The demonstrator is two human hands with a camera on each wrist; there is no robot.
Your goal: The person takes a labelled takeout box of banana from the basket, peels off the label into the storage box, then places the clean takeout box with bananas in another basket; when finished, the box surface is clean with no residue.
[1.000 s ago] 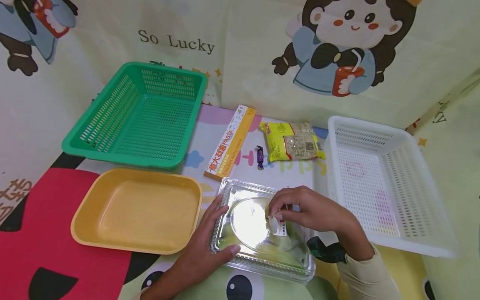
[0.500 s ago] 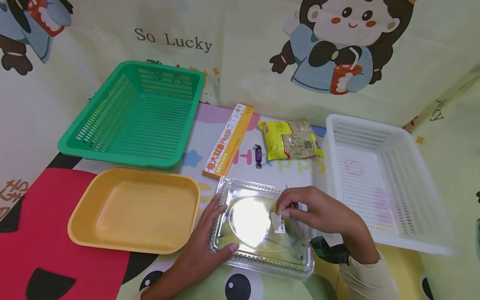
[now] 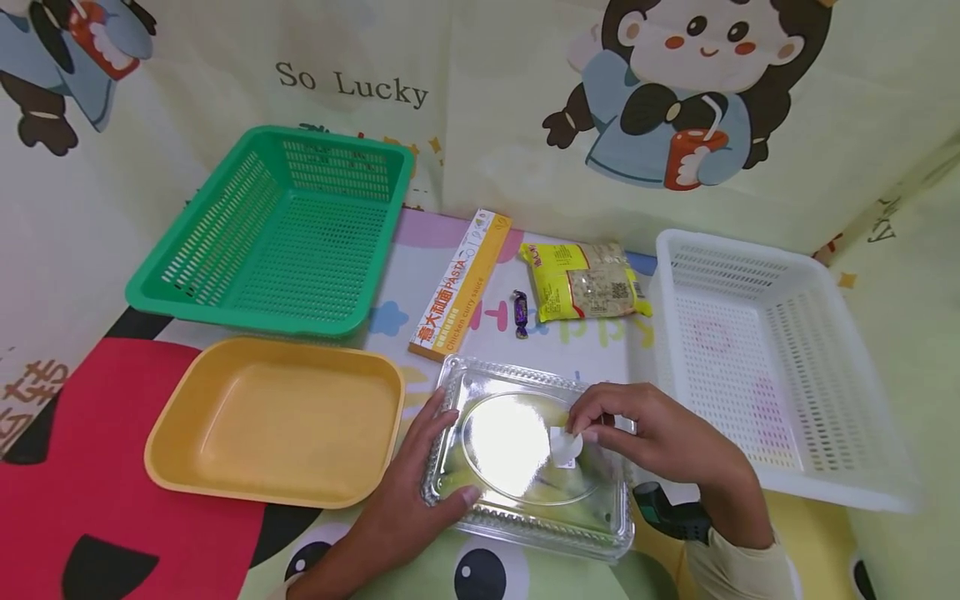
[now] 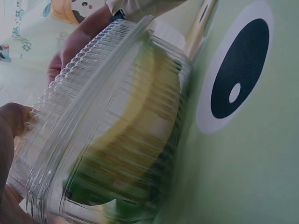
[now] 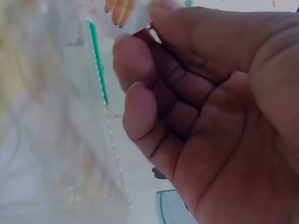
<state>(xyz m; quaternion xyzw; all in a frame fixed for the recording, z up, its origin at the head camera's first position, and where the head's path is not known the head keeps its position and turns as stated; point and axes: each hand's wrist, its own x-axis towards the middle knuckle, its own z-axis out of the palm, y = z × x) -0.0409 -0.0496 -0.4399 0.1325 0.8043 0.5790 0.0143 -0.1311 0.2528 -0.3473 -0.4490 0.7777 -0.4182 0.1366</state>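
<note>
A clear plastic clamshell box (image 3: pixel 517 521) lies on the table in front of me. Through its side in the left wrist view shows a yellow-green banana (image 4: pixel 135 126). My left hand (image 3: pixel 408 479) steadies the box, fingers along its left edge and thumb on the lid near the front. My right hand (image 3: pixel 645 429) pinches a white sticker (image 3: pixel 564 447) between thumb and forefinger over the lid, one edge of it lifted and curled. In the right wrist view, the sticker (image 5: pixel 105 16) carries a printed picture of yellow fruit; the other fingers curl loosely below it.
Behind the box lie a pasta box (image 3: pixel 461 283), a purple-wrapped candy (image 3: pixel 521 313) and a yellow food packet (image 3: pixel 585 282). A green basket (image 3: pixel 270 315) and a yellow tray (image 3: pixel 277 425) stand on the left. A white basket (image 3: pixel 750 375) is at the right.
My right hand has moved right across the lid with the sticker's pinched edge, and the sticker now curls over further. My left hand stays in place on the box.
</note>
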